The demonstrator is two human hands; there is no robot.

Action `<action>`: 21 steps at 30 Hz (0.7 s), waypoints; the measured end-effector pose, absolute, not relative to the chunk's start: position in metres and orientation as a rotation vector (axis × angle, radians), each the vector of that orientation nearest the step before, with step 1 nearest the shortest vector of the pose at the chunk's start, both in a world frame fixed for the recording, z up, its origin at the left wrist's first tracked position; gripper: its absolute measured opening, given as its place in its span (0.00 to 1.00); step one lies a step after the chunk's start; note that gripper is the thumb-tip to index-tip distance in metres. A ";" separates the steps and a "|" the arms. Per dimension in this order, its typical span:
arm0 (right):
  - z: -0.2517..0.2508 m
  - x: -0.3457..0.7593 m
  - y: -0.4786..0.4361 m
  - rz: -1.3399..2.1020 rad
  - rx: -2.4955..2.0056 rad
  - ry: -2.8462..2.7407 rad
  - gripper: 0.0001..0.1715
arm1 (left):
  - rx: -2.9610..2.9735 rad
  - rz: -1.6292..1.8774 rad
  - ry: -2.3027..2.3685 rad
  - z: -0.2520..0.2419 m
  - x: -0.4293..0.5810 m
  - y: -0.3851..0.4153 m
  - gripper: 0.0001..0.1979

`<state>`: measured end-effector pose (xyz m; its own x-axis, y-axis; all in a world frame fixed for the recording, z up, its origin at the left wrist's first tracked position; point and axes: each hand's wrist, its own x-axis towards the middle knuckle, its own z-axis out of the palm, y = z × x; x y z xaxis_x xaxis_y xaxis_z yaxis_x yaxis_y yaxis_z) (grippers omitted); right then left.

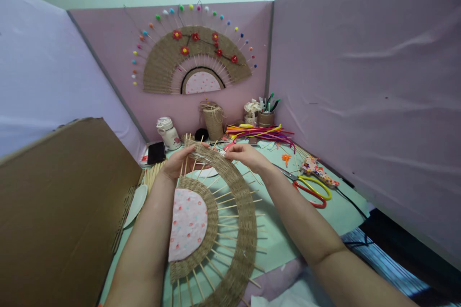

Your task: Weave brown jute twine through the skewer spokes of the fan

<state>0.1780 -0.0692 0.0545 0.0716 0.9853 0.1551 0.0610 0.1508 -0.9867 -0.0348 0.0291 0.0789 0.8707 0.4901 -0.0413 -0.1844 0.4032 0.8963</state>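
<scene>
A half-round fan (247, 223) of woven twine on thin wooden sticks stands tilted in front of me, its straight side to the left. Its centre is a pink spotted half-disc (188, 225). My left hand (178, 160) grips the far end of the outer woven band, thumb on top and fingers behind. Beside that band, my right hand (243, 154) is closed in a pinch; what lies between its fingertips is too small to make out. Whitish shiny streaks show on the band between the hands.
Scissors (311, 191), a patterned glue gun (319, 171) with a cord and bright pipe cleaners (259, 132) lie to the right. A twine spool (213, 122), white bottle (168, 133) and black phone (156, 153) are behind. Cardboard (65, 216) stands left; a finished fan (162, 64) hangs on the partition.
</scene>
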 end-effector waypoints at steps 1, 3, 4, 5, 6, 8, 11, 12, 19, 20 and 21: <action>0.055 0.178 -0.069 1.015 -1.175 -1.266 0.13 | 1.079 0.438 0.320 0.079 -0.035 0.029 0.20; 0.055 0.178 -0.068 1.017 -1.185 -1.269 0.13 | 1.082 0.441 0.318 0.079 -0.035 0.029 0.20; 0.054 0.178 -0.068 1.021 -1.187 -1.268 0.12 | 1.082 0.442 0.317 0.079 -0.036 0.029 0.21; 0.054 0.177 -0.068 1.027 -1.186 -1.266 0.12 | 1.081 0.443 0.315 0.079 -0.036 0.029 0.21; 0.054 0.177 -0.067 1.034 -1.181 -1.264 0.12 | 1.081 0.441 0.311 0.079 -0.036 0.029 0.21; 0.054 0.177 -0.067 1.052 -1.167 -1.263 0.12 | 1.077 0.436 0.301 0.079 -0.036 0.028 0.22; 0.054 0.177 -0.066 1.069 -1.162 -1.267 0.11 | 1.072 0.433 0.291 0.079 -0.036 0.028 0.22; 0.054 0.177 -0.066 1.067 -1.165 -1.266 0.10 | 1.071 0.432 0.293 0.079 -0.036 0.028 0.22; 0.052 0.180 -0.067 1.070 -1.178 -1.227 0.09 | 1.064 0.448 0.337 0.080 -0.035 0.027 0.20; 0.052 0.181 -0.068 1.059 -1.177 -1.221 0.09 | 1.069 0.447 0.341 0.080 -0.035 0.027 0.19; 0.053 0.183 -0.071 1.035 -1.181 -1.218 0.10 | 1.073 0.447 0.343 0.080 -0.035 0.026 0.19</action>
